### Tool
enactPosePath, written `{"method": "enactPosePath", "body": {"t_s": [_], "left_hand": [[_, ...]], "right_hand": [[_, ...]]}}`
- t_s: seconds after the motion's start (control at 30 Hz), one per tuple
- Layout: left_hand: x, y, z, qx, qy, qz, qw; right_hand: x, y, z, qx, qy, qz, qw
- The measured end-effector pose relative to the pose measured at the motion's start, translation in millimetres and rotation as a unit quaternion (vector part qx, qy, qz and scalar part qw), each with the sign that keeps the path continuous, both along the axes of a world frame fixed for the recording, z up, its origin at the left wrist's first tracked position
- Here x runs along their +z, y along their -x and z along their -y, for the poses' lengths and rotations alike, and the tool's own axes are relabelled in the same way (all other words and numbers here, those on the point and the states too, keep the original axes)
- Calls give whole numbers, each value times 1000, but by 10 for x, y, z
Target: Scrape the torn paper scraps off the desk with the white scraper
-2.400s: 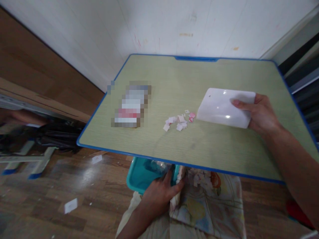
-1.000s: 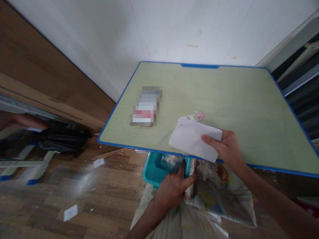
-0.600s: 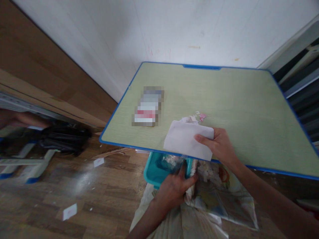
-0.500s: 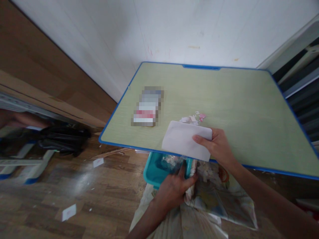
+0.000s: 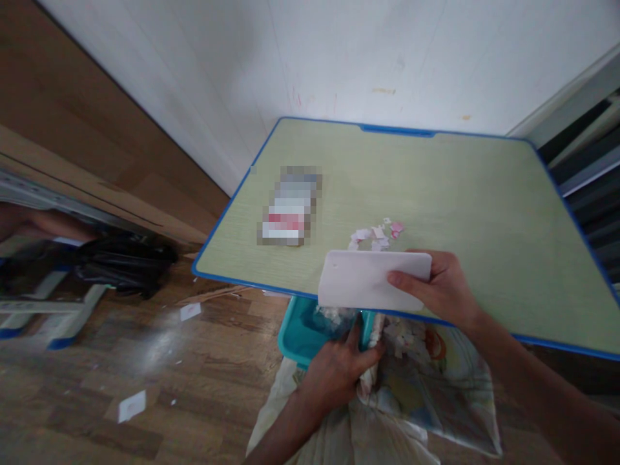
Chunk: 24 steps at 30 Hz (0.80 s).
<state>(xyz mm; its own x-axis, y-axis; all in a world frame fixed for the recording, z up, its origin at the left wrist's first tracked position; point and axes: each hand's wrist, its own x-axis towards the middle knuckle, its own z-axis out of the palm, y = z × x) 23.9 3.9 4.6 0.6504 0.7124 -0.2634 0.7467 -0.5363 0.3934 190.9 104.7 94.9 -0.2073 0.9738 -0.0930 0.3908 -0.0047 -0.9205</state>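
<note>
My right hand (image 5: 438, 287) is closed on the right end of a stiff white card (image 5: 371, 278) with rounded corners, thumb on its near face. The card is tilted over the near edge of the green table (image 5: 465, 194), hiding part of that edge. Just beyond it lie small white and pink paper scraps (image 5: 378, 234). Below the edge, my left hand (image 5: 334, 368) grips the right rim of a teal plastic tub (image 5: 293, 332), which holds clear plastic and pale scraps. Its thumb rests on the rolled edge of a clear printed bag (image 5: 436, 394) with scraps inside.
A blurred-out rectangular object (image 5: 290, 206) lies on the table's left side. Paper pieces (image 5: 132, 407) are scattered on the wooden floor. At the left are a black bag (image 5: 128, 261), a step ladder (image 5: 58, 316) and part of another person's limb (image 5: 33, 223). A white wall stands behind the table.
My right hand has moved the card slightly right and tipped its face, uncovering more paper scraps behind it. My left hand stays on the tub rim.
</note>
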Motion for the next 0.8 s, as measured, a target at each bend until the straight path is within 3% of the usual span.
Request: {"method": "enactPosePath", "body": {"t_s": [0.37, 0.47, 0.57, 0.67, 0.8], "left_hand": [[13, -10, 5, -3, 7, -28, 1000], [21, -9, 0, -1, 6, -27, 1000], [38, -8, -10, -1, 10, -24, 1000], [49, -9, -21, -7, 20, -29, 999], [44, -16, -26, -10, 37, -40, 998]], "right_hand": [[-31, 52, 39, 89, -80, 81, 989], [-60, -5, -7, 29, -32, 33, 999], [-97, -188, -174, -58, 3, -77, 995], [-84, -497, -483, -159, -54, -187, 968], [-47, -900, -930, -222, -107, -165, 955]]}}
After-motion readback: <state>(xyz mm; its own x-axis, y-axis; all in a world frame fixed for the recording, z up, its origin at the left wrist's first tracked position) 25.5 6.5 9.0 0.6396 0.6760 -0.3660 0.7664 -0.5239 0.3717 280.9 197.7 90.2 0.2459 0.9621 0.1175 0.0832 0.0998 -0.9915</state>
